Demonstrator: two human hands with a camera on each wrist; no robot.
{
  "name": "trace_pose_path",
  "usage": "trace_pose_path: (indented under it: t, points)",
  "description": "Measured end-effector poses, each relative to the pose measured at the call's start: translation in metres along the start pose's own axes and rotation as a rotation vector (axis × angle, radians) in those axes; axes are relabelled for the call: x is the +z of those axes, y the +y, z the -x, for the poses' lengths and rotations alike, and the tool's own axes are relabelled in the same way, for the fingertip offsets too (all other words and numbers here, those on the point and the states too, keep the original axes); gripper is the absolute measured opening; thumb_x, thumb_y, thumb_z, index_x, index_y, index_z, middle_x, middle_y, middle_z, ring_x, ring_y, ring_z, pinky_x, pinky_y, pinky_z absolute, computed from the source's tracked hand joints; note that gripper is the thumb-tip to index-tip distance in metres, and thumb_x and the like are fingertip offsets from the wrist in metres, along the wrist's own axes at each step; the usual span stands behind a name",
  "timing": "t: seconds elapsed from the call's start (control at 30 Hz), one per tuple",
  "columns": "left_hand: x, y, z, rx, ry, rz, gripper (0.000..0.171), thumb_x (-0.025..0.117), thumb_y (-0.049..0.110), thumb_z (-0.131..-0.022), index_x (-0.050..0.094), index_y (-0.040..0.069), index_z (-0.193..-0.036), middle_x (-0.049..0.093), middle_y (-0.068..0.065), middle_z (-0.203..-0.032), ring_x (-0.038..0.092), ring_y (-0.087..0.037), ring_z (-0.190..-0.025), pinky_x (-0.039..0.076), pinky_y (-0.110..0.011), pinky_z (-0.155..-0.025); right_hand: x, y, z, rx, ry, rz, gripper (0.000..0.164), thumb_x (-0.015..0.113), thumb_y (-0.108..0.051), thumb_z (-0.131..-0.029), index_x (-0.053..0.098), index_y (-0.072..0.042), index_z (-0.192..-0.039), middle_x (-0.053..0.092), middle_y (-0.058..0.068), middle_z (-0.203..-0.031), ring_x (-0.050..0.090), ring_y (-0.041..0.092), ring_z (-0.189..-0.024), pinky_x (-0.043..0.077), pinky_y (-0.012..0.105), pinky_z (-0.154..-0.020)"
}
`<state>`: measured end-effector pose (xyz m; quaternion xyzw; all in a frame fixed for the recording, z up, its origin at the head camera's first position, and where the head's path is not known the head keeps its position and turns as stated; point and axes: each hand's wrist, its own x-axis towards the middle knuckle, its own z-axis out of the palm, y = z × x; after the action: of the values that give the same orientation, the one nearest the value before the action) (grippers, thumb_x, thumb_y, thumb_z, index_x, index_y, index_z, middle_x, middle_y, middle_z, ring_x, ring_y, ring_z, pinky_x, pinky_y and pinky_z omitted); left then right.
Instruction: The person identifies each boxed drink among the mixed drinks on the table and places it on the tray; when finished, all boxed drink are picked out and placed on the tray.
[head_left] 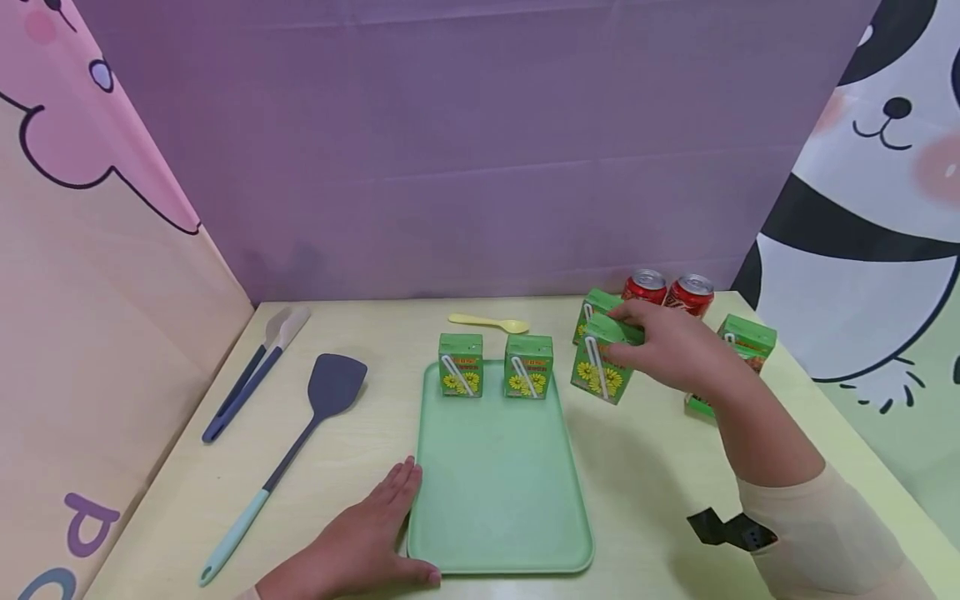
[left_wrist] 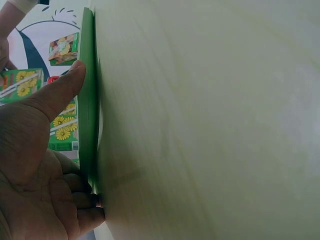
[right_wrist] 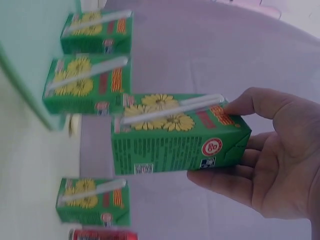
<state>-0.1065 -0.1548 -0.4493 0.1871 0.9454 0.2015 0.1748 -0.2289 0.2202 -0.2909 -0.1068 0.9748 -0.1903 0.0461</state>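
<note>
A person's right hand [head_left: 667, 346] pinches a green drink carton [head_left: 598, 367] between thumb and fingers, holding it tilted above the table [head_left: 382, 333], just right of the far right corner of a pale green tray [head_left: 498, 483]; the left hand [head_left: 367, 533] lies open round the tray's near left corner, fingers fairly straight; two matching cartons [head_left: 461, 367] stand upright along the tray's far edge. Two red cans [head_left: 645, 287] stand near the table's far right corner.

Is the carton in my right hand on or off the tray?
Off: the right hand holds the carton in the air, right of the green tray.
</note>
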Motion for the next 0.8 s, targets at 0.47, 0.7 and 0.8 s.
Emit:
trace_pose_path:
  t: [0.47,0.7,0.8]
  points:
    - [0.0,-0.001,0.001,-0.006,-0.001,0.004,0.125,0.066,0.08,-0.068,0.016,0.01,-0.158,0.007,-0.004,-0.166,0.01,-0.025,-0.153,0.031,-0.053,-0.115,0.062,-0.05,-0.003,-0.285,-0.069,-0.135,0.049,0.07,-0.034,-0.089,0.056,-0.017,-0.133,0.067,-0.004,-0.111,0.062,0.013,-0.095,0.053,0.038,-0.085]
    - [0.001,-0.002,-0.002,-0.014,-0.011,0.003,0.126,0.065,0.081,-0.067,0.015,0.011,-0.158,0.007,-0.002,-0.166,0.009,-0.024,-0.153,0.031,-0.053,-0.115,0.095,-0.075,-0.013,-0.341,-0.095,-0.156,0.049,0.07,-0.029,-0.089,0.056,-0.016,-0.135,0.066,-0.004,-0.117,0.06,0.009,-0.096,0.052,0.034,-0.086]
    - [0.001,-0.001,-0.002,-0.014,-0.011,0.007,0.126,0.066,0.081,-0.067,0.015,0.011,-0.158,0.006,-0.002,-0.166,0.009,-0.024,-0.153,0.032,-0.053,-0.114,0.105,-0.083,-0.017,-0.366,-0.106,-0.147,0.05,0.069,-0.028,-0.09,0.056,-0.016,-0.136,0.065,-0.002,-0.124,0.061,0.01,-0.103,0.052,0.035,-0.09]
